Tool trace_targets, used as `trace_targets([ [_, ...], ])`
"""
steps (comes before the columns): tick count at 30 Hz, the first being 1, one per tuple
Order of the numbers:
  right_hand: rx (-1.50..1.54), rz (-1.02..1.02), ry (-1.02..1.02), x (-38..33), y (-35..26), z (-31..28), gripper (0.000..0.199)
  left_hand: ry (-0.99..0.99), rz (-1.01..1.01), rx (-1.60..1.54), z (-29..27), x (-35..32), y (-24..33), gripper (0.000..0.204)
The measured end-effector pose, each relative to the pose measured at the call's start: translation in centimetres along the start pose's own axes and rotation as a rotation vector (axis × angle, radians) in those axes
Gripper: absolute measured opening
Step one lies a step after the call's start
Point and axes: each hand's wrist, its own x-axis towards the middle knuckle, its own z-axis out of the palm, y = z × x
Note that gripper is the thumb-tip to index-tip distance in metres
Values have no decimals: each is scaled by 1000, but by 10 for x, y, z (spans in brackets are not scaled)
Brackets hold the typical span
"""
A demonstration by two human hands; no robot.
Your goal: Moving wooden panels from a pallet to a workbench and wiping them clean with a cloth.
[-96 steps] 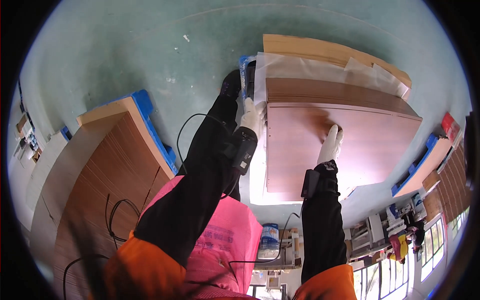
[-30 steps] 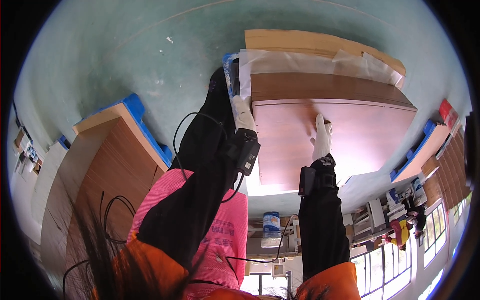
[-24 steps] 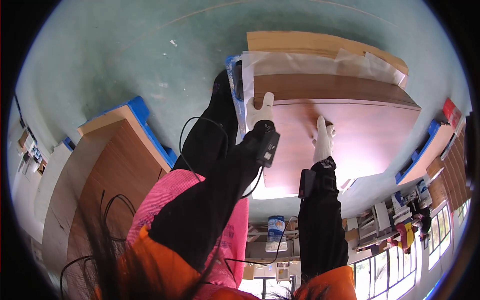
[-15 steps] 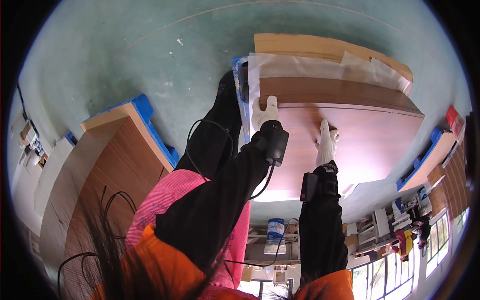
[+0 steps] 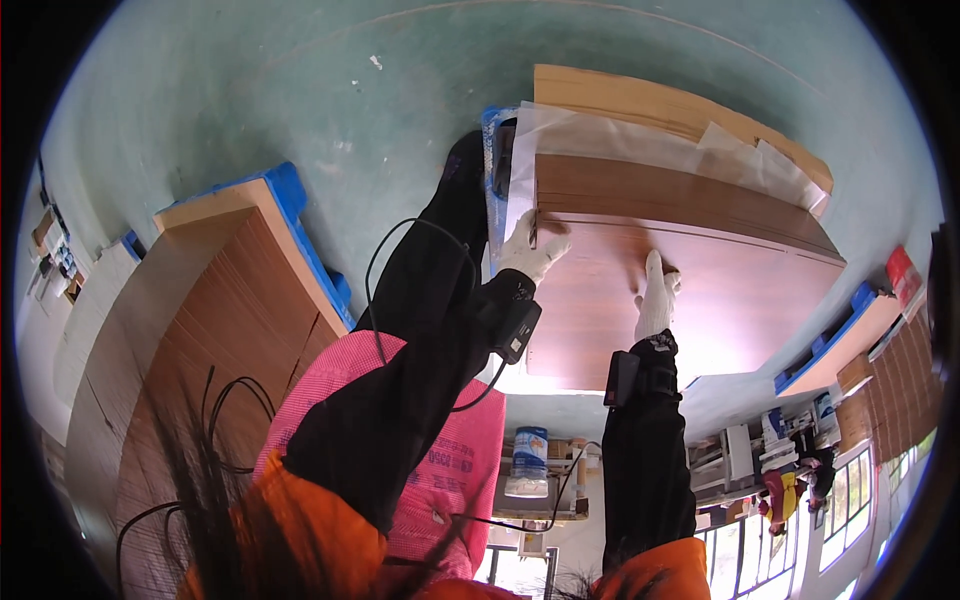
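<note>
My left hand [image 5: 533, 250], in a white glove, lies at the near left corner of a stack of brown wood-grain panels [image 5: 720, 310]. Its fingers run along the left edge, and the thumb spreads out over the top panel. On that panel's glossy face rests my right hand [image 5: 656, 292], also gloved, fingers stretched out and holding nothing. Behind the top panel, a strip of the panel below [image 5: 670, 188] shows. White wrapping sheet [image 5: 610, 130] and brown cardboard [image 5: 640, 97] stick out beyond the stack. Beneath is a blue pallet [image 5: 493, 150].
Another stack of brown panels [image 5: 225, 330] stands on a blue pallet [image 5: 290, 200] at my left. A further pallet [image 5: 835, 335] with a board is at the right. A black cable [image 5: 372, 275] loops by my left arm. A bucket [image 5: 528, 460] and a person [image 5: 780, 495] show in the background.
My left hand has drawn back from the upper edge to the left side of the panel stack, its thumb now pointing right. My right hand stays on the panel. The view has shifted slightly.
</note>
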Motion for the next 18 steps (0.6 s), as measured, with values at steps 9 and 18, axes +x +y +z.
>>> trace_targets([
  [9, 31, 20, -7, -9, -6, 1, 114, 44, -112, 321, 5, 2, 19, 81],
  [18, 37, 1, 33, -1, -2, 9, 116, 23, -196, 291, 1, 14, 35, 75],
])
